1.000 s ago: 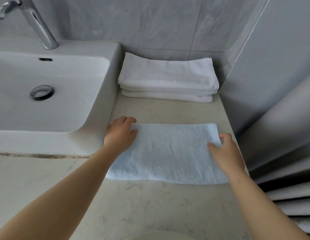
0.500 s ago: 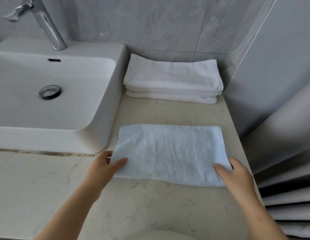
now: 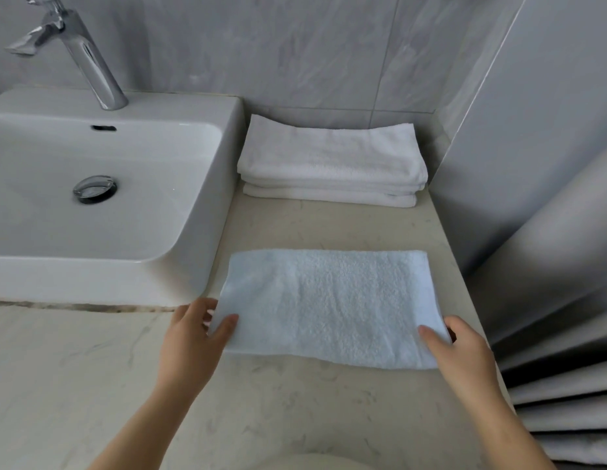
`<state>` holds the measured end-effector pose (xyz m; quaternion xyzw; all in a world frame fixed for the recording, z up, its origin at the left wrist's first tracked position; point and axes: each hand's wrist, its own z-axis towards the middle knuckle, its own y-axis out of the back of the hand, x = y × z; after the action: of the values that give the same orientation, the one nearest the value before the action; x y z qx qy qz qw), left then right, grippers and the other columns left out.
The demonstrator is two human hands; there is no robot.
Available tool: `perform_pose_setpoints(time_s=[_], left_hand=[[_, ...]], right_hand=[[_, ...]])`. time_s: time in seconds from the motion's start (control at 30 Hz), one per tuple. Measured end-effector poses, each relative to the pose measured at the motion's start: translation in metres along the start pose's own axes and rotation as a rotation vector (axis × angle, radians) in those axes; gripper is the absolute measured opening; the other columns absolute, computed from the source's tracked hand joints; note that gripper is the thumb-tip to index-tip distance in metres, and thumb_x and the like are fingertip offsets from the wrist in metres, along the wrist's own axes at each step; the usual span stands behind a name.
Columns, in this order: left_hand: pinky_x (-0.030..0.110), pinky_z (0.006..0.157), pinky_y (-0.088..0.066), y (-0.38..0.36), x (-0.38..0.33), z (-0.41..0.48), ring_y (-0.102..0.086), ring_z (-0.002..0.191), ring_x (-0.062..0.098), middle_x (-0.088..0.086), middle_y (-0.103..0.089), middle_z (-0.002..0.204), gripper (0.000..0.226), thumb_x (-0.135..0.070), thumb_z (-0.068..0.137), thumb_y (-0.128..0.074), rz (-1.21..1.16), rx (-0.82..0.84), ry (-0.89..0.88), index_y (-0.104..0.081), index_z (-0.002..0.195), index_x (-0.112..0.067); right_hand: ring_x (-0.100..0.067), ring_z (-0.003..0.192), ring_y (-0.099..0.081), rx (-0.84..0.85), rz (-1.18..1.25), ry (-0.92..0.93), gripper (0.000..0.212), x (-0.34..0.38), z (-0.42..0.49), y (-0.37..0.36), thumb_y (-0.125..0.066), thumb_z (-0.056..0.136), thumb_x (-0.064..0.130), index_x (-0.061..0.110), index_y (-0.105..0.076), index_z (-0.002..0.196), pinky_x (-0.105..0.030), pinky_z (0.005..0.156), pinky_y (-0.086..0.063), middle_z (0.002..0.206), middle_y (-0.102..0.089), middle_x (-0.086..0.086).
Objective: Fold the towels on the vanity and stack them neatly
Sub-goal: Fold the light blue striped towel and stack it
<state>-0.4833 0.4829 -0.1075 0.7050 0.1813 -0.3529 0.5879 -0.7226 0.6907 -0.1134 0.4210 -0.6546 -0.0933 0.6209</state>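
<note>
One light-blue towel point(image 3: 329, 307) laid flat on tabletop point(image 3: 295, 418), front-centre, L edge just beside sink point(image 3: 193, 273) corner. Near-L corner pinched by left hand point(image 3: 193, 340), thumb on top; near-R corner pinched likewise by right hand point(image 3: 465, 354). Both grips grasping cloth. Step judged: next fold, near edge to be carried over to far edge. Corners to be lifted together, kept taut, matched to far corners before release; crease then to be pressed flat. Stack of white towels point(image 3: 332, 161) seen behind, vs. back wall, apart from blue one; prob. dest.

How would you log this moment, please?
left hand: pinches pale blue terry towel left corner; right hand: pinches right corner; folded white towels: stacked
</note>
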Motion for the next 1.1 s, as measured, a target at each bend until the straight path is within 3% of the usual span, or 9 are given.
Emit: perform_pose_setpoints(time_s=[0.13,0.3,0.4,0.57,0.73,0.93,1.1], left_hand=[[0.029,0.057,-0.031,0.004,0.007,-0.006,-0.049,0.07,0.02,0.001,-0.05,0.076,0.025,-0.033,0.082,-0.067,0.104,0.016,0.039,-0.052,0.069,-0.019],[0.025,0.065,-0.04,0.004,0.008,-0.009,-0.052,0.074,0.016,-0.005,-0.057,0.089,0.015,-0.022,0.077,-0.075,-0.052,0.181,-0.047,-0.062,0.082,-0.016],[0.03,0.065,-0.041,0.003,0.009,-0.006,-0.053,0.069,0.019,0.0,-0.06,0.089,0.014,-0.019,0.078,-0.074,-0.073,0.173,-0.013,-0.064,0.084,-0.012],[0.03,0.058,-0.038,0.006,0.005,-0.008,-0.055,0.064,0.022,0.006,-0.062,0.067,0.012,-0.02,0.081,-0.069,0.04,0.112,-0.017,-0.065,0.079,-0.009],[0.028,0.062,-0.042,0.011,0.005,-0.005,-0.057,0.071,0.02,0.002,-0.064,0.074,0.009,-0.02,0.083,-0.066,0.13,0.081,0.006,-0.064,0.082,-0.011],[0.024,0.055,-0.037,0.013,-0.001,0.0,-0.052,0.067,0.012,-0.005,-0.058,0.074,0.018,-0.035,0.091,-0.054,0.224,0.205,0.074,-0.057,0.086,-0.018],[0.024,0.055,-0.038,0.016,-0.004,-0.002,-0.055,0.069,0.01,-0.007,-0.059,0.078,0.018,-0.04,0.086,-0.06,0.251,0.274,0.063,-0.054,0.09,-0.025]], right_hand=[[-0.021,0.058,-0.043,0.022,0.003,-0.01,0.025,0.001,0.001,0.0,-0.063,0.086,0.021,0.0,-0.053,0.076,-0.03,0.054,-0.031,0.065,-0.052,-0.011],[-0.02,0.057,-0.043,0.025,-0.009,-0.001,0.024,0.002,0.0,0.0,-0.062,0.087,0.02,0.0,-0.053,0.076,-0.03,0.053,-0.031,0.063,-0.052,-0.009],[-0.021,0.057,-0.045,0.033,-0.009,-0.006,0.024,0.002,0.0,0.001,-0.062,0.087,0.02,0.001,-0.053,0.075,-0.03,0.054,-0.031,0.063,-0.052,-0.009],[-0.021,0.059,-0.047,0.039,0.001,-0.004,0.023,0.0,0.0,0.001,-0.062,0.087,0.02,0.002,-0.055,0.075,-0.031,0.055,-0.033,0.068,-0.057,-0.016],[-0.022,0.059,-0.045,0.041,-0.011,-0.01,0.026,0.0,-0.001,0.0,-0.063,0.087,0.021,-0.001,-0.054,0.077,-0.031,0.056,-0.032,0.069,-0.056,-0.019],[-0.021,0.059,-0.048,0.049,0.006,-0.005,0.023,0.0,-0.003,0.001,-0.062,0.087,0.022,0.004,-0.055,0.074,-0.031,0.056,-0.034,0.065,-0.056,-0.01],[-0.02,0.058,-0.045,0.047,0.017,-0.008,0.024,0.0,-0.005,0.001,-0.062,0.088,0.021,0.003,-0.054,0.074,-0.031,0.055,-0.033,0.062,-0.051,-0.007]])
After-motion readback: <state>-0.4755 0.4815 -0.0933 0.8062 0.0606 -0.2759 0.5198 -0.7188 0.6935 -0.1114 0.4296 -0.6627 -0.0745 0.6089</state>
